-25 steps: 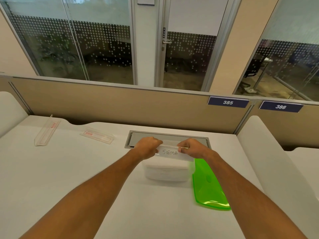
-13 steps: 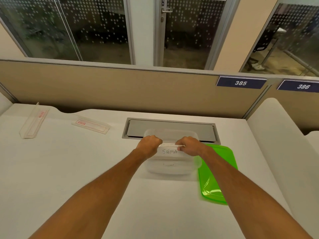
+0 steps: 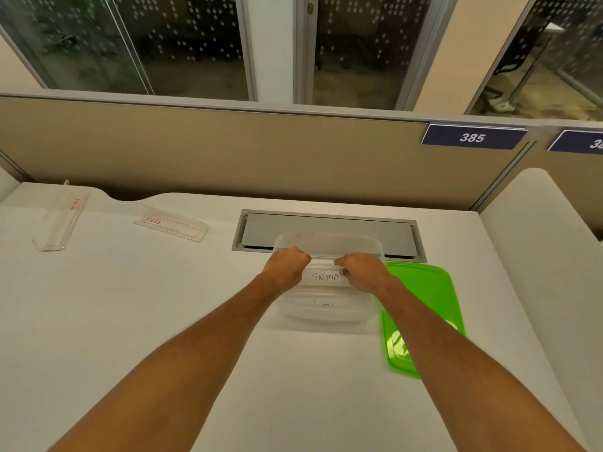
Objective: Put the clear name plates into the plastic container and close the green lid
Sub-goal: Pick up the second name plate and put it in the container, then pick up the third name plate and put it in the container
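A clear name plate marked "SIGMA" [image 3: 324, 276] is held by its two ends over the open clear plastic container [image 3: 326, 243]. My left hand [image 3: 287, 266] grips its left end and my right hand [image 3: 360, 270] its right end. Faint writing shows through the container, below the plate. The green lid [image 3: 427, 305] lies flat on the desk just right of the container, partly under my right forearm. Two more clear name plates with red labels lie at the far left: one [image 3: 60, 220] near the desk's corner, another [image 3: 171, 226] closer to the middle.
A grey cable hatch [image 3: 329, 225] is set into the white desk behind the container. A beige partition with a blue "385" sign [image 3: 473, 137] runs along the back. A white side divider [image 3: 548, 256] rises on the right.
Both hands have carried the SIGMA plate down from above the container to just over its opening. The camera has tilted down, so more of the container's inside shows.
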